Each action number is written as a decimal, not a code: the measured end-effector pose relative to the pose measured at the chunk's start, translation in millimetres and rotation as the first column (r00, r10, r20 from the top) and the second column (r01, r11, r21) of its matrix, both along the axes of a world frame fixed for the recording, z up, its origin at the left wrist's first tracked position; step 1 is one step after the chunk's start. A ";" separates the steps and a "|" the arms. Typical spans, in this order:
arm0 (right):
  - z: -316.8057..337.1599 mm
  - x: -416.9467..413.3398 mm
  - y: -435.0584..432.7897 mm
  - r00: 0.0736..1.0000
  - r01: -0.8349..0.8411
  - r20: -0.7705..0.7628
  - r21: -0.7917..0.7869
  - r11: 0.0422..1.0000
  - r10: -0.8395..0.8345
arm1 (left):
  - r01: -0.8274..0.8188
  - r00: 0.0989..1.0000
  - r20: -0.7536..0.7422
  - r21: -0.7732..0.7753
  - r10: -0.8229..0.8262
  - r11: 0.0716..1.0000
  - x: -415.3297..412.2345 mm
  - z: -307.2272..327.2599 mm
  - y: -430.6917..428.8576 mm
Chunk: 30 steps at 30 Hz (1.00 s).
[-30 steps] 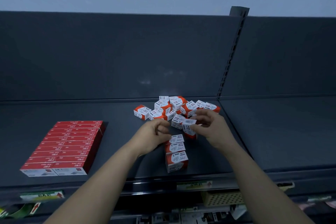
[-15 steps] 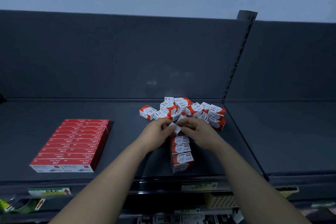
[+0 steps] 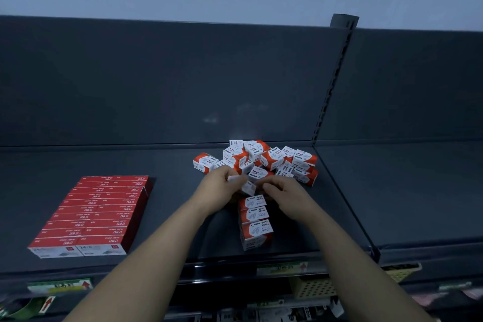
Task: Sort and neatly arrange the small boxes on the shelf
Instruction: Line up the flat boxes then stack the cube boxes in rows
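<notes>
A loose heap of small red-and-white paper clip boxes [image 3: 257, 158] lies at the back of the dark shelf [image 3: 170, 206]. In front of it, a straight row of three such boxes [image 3: 254, 219] runs toward the shelf's front edge. Just behind that row, my left hand [image 3: 218, 191] and my right hand [image 3: 286, 197] meet over one small box [image 3: 248, 187]. Both hands pinch it with curled fingers; the box looks tilted and is partly hidden by my fingers.
A neat block of long flat red boxes [image 3: 96, 213] fills the shelf's left part. A slotted upright post [image 3: 330, 94] divides this bay from the right-hand bay [image 3: 405, 191]. Price labels [image 3: 283, 268] line the front edge; a yellow perforated basket [image 3: 312, 289] sits below.
The right hand has carried a box from the heap to the far end of the row, and the left hand has come in to grip it too.
</notes>
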State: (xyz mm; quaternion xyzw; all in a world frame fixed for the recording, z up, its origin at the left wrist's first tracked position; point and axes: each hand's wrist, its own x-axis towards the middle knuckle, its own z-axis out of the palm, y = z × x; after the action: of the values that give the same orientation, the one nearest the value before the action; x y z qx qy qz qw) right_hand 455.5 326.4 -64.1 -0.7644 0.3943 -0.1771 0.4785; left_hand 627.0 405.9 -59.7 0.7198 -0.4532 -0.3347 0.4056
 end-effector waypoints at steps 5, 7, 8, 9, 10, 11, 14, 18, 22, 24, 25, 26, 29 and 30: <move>6.2 0.7 2.7 0.993 0.029 0.107 0.104 0.994 -0.040 | -0.023 0.999 -0.026 0.049 0.025 0.999 -9.4 -0.4 -4.1; 5.3 1.9 2.2 0.996 0.027 0.081 0.050 0.998 -0.031 | -0.001 0.997 0.077 0.083 -0.006 0.997 -16.2 -3.5 -5.0; 4.2 2.5 2.3 0.997 0.035 0.073 0.044 0.998 -0.038 | 0.002 0.992 0.129 0.093 -0.014 0.996 -18.2 -5.2 -4.6; 3.7 3.1 3.0 0.996 0.046 0.077 0.052 0.998 -0.050 | 0.002 0.985 0.171 0.092 -0.018 0.996 -17.7 -8.1 -3.8; 3.7 3.5 4.5 0.995 0.053 0.083 0.057 0.997 -0.058 | 0.003 0.981 0.194 0.085 -0.020 0.996 -16.6 -10.9 -2.3; 4.1 3.7 6.0 0.995 0.056 0.084 0.054 0.997 -0.060 | 0.006 0.980 0.198 0.074 -0.020 0.997 -15.7 -11.4 0.0; 2.9 2.7 11.6 0.996 0.044 0.078 0.034 0.998 -0.046 | 0.008 0.981 0.193 0.023 -0.012 1.000 -14.0 -7.1 8.6; -2.9 -1.2 26.3 0.992 0.029 0.122 0.090 0.995 -0.040 | 0.036 0.968 0.250 -0.029 -0.027 0.999 -14.6 -1.0 29.9; -10.7 -2.0 42.3 0.975 0.026 0.206 0.275 0.961 -0.085 | 0.069 0.975 0.210 0.006 -0.069 0.998 -23.8 -10.4 46.1; -13.4 -3.4 50.1 0.972 0.004 0.221 0.323 0.946 -0.079 | 0.077 0.977 0.200 -0.003 -0.074 0.997 -29.4 -14.5 46.7; -14.1 -5.0 54.1 0.972 -0.001 0.222 0.332 0.943 -0.077 | 0.073 0.978 0.194 -0.007 -0.070 0.997 -30.7 -15.0 46.8; -14.6 -6.6 57.2 0.971 -0.004 0.227 0.341 0.940 -0.078 | 0.072 0.979 0.191 -0.011 -0.068 0.997 -32.0 -13.9 47.1; -14.7 -12.4 61.0 0.968 0.026 0.228 0.341 0.940 -0.110 | 0.071 0.981 0.180 -0.005 -0.069 0.997 -30.1 -14.9 50.2; -13.4 -13.5 61.4 0.969 0.039 0.220 0.318 0.947 -0.114 | 0.064 0.982 0.178 -0.006 -0.062 0.998 -30.1 -15.1 51.6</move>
State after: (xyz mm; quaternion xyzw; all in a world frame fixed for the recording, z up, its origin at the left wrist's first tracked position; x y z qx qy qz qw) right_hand 441.9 387.8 -77.5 -0.6371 0.3872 -0.2208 0.6289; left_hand 596.9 457.6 -74.8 0.7295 -0.5121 -0.2792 0.3572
